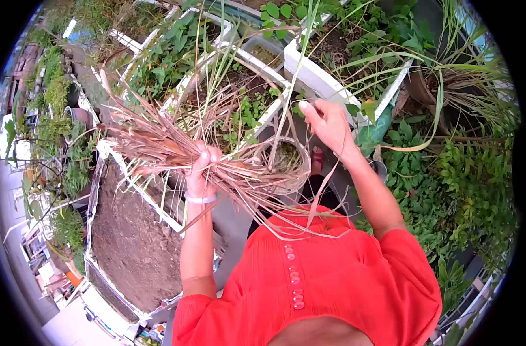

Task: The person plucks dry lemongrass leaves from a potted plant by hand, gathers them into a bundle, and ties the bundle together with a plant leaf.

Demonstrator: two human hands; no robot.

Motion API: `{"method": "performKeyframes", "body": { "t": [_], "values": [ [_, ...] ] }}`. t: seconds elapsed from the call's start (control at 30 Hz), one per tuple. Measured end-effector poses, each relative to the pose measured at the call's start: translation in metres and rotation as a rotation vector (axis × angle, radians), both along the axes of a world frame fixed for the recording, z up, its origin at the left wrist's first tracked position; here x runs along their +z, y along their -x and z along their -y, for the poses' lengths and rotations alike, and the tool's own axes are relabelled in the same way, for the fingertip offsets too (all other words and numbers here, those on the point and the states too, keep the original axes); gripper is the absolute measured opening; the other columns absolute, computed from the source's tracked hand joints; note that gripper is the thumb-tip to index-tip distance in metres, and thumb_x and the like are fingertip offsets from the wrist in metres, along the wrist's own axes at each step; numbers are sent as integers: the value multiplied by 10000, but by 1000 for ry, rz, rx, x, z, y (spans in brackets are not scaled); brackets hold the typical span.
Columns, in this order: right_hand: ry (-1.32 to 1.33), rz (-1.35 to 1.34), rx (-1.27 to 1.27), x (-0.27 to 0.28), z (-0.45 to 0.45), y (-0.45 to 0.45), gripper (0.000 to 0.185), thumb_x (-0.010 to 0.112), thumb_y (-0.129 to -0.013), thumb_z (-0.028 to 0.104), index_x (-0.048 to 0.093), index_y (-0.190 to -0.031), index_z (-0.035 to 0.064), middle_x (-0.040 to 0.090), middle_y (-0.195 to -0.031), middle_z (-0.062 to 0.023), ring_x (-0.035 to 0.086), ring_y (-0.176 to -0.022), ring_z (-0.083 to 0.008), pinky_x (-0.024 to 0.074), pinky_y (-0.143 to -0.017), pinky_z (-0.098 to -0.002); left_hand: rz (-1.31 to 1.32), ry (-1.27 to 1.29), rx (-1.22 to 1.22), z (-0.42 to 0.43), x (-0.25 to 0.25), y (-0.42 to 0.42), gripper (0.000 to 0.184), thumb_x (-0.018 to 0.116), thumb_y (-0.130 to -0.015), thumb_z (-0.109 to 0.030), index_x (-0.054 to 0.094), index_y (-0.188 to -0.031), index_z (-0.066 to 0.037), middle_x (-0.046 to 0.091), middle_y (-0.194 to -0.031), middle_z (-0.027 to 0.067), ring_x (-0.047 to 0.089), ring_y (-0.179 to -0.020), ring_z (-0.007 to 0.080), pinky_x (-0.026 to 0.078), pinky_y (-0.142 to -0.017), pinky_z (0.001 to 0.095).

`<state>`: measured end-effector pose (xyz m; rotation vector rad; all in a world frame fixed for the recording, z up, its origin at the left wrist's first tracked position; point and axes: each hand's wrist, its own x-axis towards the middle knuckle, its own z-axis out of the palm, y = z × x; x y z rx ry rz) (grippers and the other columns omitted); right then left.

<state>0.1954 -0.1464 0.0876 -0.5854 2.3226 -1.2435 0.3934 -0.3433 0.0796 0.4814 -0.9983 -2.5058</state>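
My left hand (pixel 201 170), with a pale band at the wrist, is wrapped round a thick bundle of dry brown grass leaves (pixel 153 144). The broad ends fan out to the upper left. Thin dry blades trail right and down in front of my red top. To the right, my right hand (pixel 331 128) is raised apart from the bundle, its fingers curled in and the thumb pointing left. Whether anything lies inside those fingers is hidden. Long green blades rise close to its left. Below the hands, a round pot (pixel 286 155) shows partly behind the dry leaves.
White planter boxes (pixel 326 75) with green plants stand ahead. A bed of bare soil (pixel 130 230) with a white-edged frame lies at left. Dense green foliage (pixel 413 167) fills the right, below a clump of long grass (pixel 470 86). A red shoe (pixel 317 160) shows beneath me.
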Motion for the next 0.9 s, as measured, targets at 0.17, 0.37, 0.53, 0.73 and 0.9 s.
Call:
{"method": "performKeyframes", "body": {
  "t": [0.17, 0.37, 0.53, 0.73, 0.9],
  "values": [
    [139, 969, 104, -69, 34, -9, 410, 553, -812, 366, 538, -830, -43, 599, -735, -117, 444, -439, -64, 305, -329, -165, 57, 9, -41, 5, -2, -8, 180, 589, -779, -100, 447, -889, -84, 511, -701, 60, 500, -675, 165, 434, -617, 306],
    [373, 250, 404, -20, 86, -26, 272, 451, -820, 207, 516, -710, -33, 566, -586, -104, 519, -498, -206, 417, -518, -349, 246, 114, 207, 31, 24, -54, 152, 594, -772, -93, 488, -881, -87, 586, -890, 110, 483, -636, 130, 413, -579, 268],
    [237, -583, 720, 11, 142, 10, 137, 495, -760, 100, 496, -691, -18, 541, -593, -171, 546, -554, -346, 417, -481, -410, 363, 245, 498, 68, 74, -175, 116, 546, -815, -119, 530, -928, -101, 589, -942, 107, 426, -592, 87, 378, -536, 235],
    [328, -990, 902, 6, 217, -6, 98, 534, -694, 76, 507, -758, 8, 555, -637, -120, 567, -536, -294, 430, -446, -378, 935, 491, 1176, 51, 201, -298, 141, 575, -801, -193, 602, -869, -72, 545, -802, 17, 438, -636, 84, 379, -555, 244],
    [-16, -973, 942, -64, 266, -15, 133, 452, -746, 63, 564, -713, -1, 580, -633, -154, 609, -652, -278, 488, -572, -355, 1924, 903, 1428, 23, 263, -365, 371, 442, -795, -460, 661, -930, -194, 565, -971, 15, 459, -929, 160, 305, -860, 301]
  ]
}}
